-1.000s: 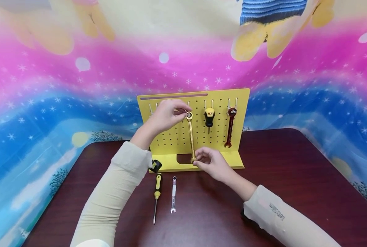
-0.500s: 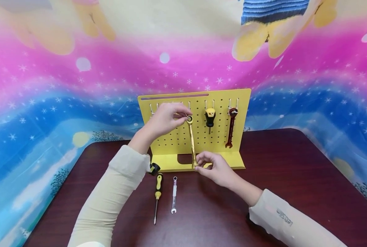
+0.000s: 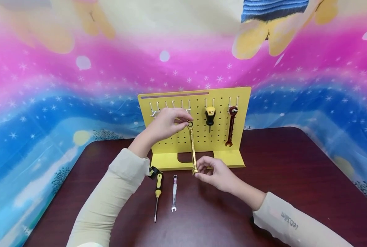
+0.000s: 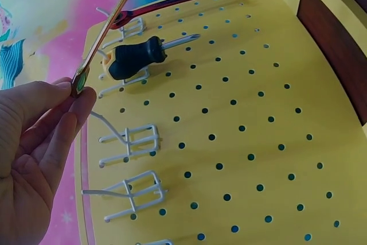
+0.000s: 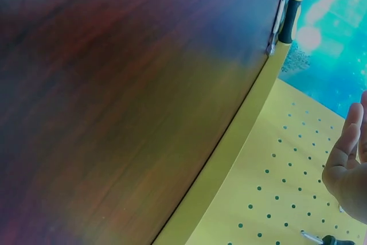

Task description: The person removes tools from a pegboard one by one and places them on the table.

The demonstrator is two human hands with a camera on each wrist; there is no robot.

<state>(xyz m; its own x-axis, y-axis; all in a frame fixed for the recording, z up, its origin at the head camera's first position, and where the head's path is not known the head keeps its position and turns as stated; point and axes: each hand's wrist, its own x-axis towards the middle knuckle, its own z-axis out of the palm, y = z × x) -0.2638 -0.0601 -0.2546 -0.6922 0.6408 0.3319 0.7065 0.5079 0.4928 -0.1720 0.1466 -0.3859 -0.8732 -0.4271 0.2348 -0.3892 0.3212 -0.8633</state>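
A: Your left grip (image 3: 172, 120) is pinched on the ring end of the gold wrench (image 3: 193, 147). Lower down, your right grip (image 3: 216, 173) has its thumb and forefinger clamped on the forked end.

B: And since a second ago, both your grips have come down and carried the wrench with them. Its forked end now shows just past the near edge of the base of the yellow pegboard (image 3: 215, 140).

A: It looks clear of the white hooks (image 4: 128, 144) — so I'd judge that your two grips alone bear it, in the air in front of the board.

B: The wrench itself is shiny gold, long and slim. You have it nearly upright, lower end leaning a little to the right, with your left fingertips hiding part of the ring.

A: Beyond it, to the right on the board, hang a stubby screwdriver (image 3: 210, 116) and, farther right, a red wrench (image 3: 231, 127).

B: Near you on the counter (image 3: 282, 171), left of your right grip, a long screwdriver (image 3: 158, 192) and a small silver wrench (image 3: 174, 193) lie side by side, not touching.
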